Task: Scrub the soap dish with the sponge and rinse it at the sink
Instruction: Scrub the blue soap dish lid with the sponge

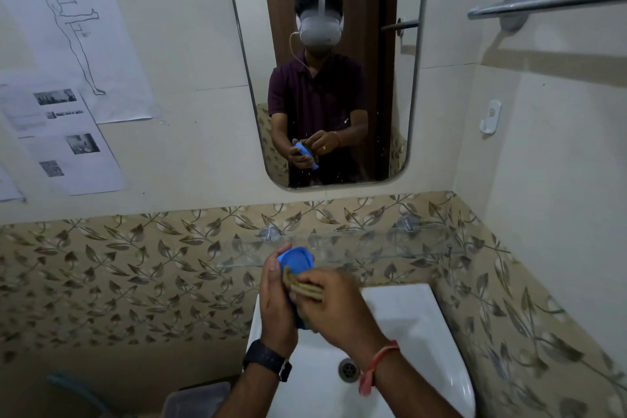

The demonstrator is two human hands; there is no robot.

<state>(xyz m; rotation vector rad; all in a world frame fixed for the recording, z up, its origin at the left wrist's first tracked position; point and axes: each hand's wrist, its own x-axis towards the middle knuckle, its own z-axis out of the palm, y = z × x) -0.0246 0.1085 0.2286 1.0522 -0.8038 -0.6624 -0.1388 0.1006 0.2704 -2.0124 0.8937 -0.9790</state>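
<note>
My left hand [276, 299] grips a blue soap dish [296, 258], holding it upright on edge above the back of the white sink [410, 322]. Pressed against the dish's inner face is a worn tan sponge [303, 287], which my right hand [336, 307] holds with fingers curled over it. Only the top of the dish and a sliver near its bottom show; the rest is hidden behind my hands. The mirror [325, 61] on the wall repeats the same grip. The sink's drain [348, 370] lies below my right wrist.
A glass shelf [390, 244] juts from the leaf-patterned tile just behind my hands. A metal towel bar [549, 0] crosses the upper right wall, with a white hook [491, 116] below it. Paper sheets [68, 78] hang on the left wall. A grey lidded bin [196, 397] stands left of the sink.
</note>
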